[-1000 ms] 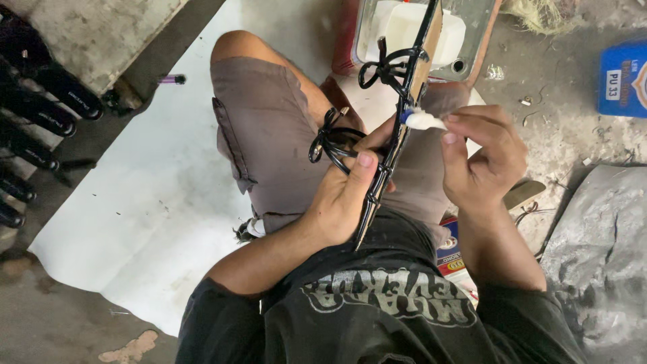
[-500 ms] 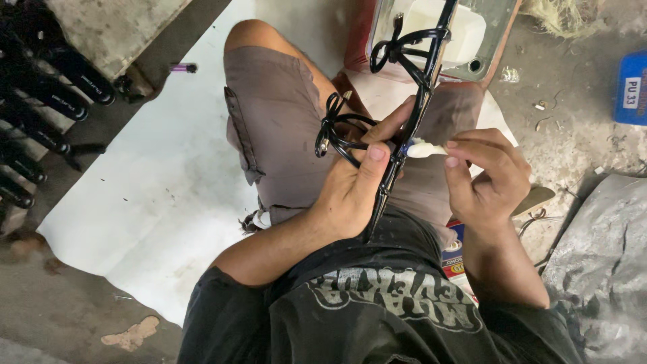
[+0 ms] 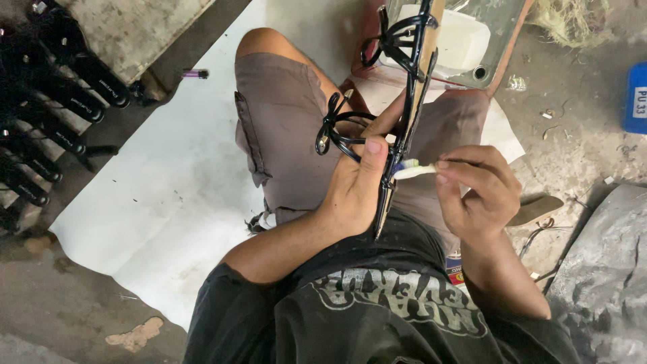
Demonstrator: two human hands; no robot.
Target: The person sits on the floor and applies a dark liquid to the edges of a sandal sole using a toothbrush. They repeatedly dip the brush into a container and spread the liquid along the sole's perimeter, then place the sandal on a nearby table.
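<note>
While the person sits on the ground with bent knees, the left hand [image 3: 354, 192] is closed around a long black metal piece [image 3: 404, 128] with curled wire loops, and the thumb presses on the bar near its middle. The piece stands almost upright over the lap; its pointed lower end reaches close to the black shirt [image 3: 377, 310], and its upper end passes out of the top edge of the view. The right hand [image 3: 478, 189] pinches a small white brush [image 3: 412, 170] between thumb and fingers, and the brush tip touches the bar just beside the left thumb.

Behind the upper loops there is a white tub [image 3: 458, 37] in a tray with a reddish rim, near the knees. Under the legs lies a white sheet [image 3: 155, 182]; its left part is bare and gives free room on that side. At the far left edge, well apart from the hands, black finished pieces [image 3: 54, 108] lie in a row on the concrete. To the right, a grey tarp [image 3: 606, 269] comes near the right forearm, so this side is more narrow. A blue container [image 3: 635, 98] is cut by the right edge.
</note>
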